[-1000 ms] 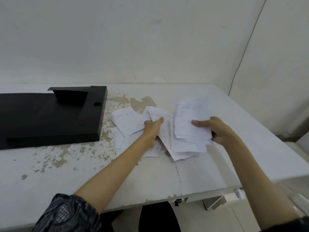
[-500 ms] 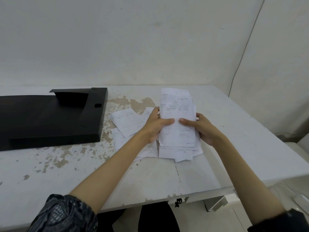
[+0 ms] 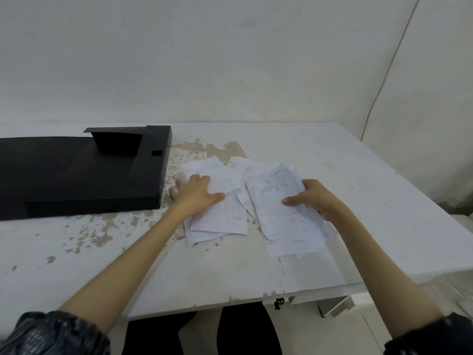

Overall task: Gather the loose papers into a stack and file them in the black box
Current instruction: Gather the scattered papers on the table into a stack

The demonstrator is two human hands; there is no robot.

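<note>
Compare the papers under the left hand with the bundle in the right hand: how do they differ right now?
The papers under the left hand lie flat on the table, fanned out and loose; the bundle in the right hand is gathered into a rough stack and pinched by thumb and fingers. The loose sheets sit nearer the black box. Both are white printed sheets.

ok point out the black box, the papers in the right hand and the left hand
black box [image 3: 76, 172]: head view, on its flat open inside
held papers [image 3: 281, 219]: head view, middle of the top sheet
left hand [image 3: 197, 192]: head view, back of the hand
</note>
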